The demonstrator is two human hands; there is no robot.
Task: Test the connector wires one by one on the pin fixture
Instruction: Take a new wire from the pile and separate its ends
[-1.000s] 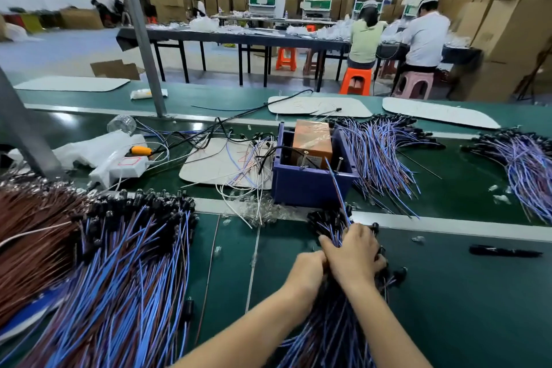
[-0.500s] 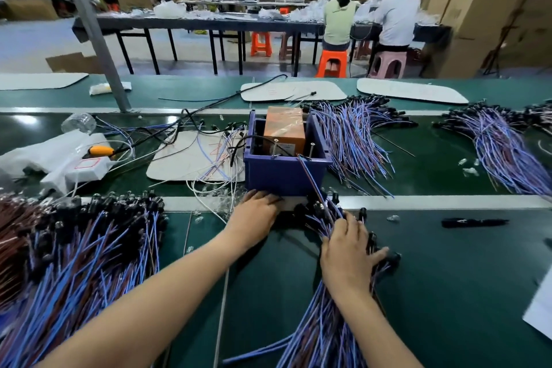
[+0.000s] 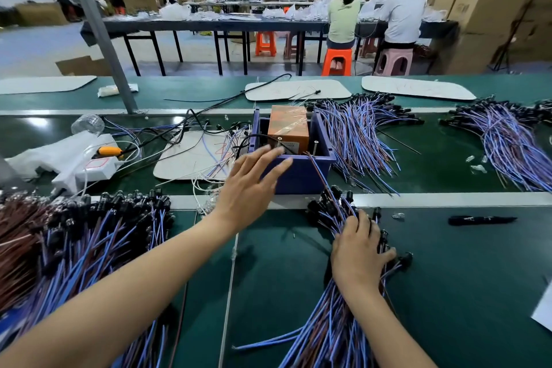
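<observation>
Head view: the left hand (image 3: 251, 185) hangs in the air just in front of the pin fixture (image 3: 301, 172), a blue box near the middle of the green bench (image 3: 448, 293). Its fingers are straight, spread apart and hold nothing; the fingertips overlap the box's near-left rim. An orange block (image 3: 288, 128) sits inside the box, and thin metal pins (image 3: 316, 145) stand beside it.

Near and right of the box, the right hand (image 3: 357, 257) lies palm down on a bundle of connector wires (image 3: 328, 331), with its fingers spread flat over the black connector ends. One wire (image 3: 318, 167) rises from the bundle to the box's near rim.

More wires lie in a heap on the left (image 3: 89, 242) and in a pile to the right of the box (image 3: 358, 134). A black pen (image 3: 481, 219) lies on the bench to the right.
</observation>
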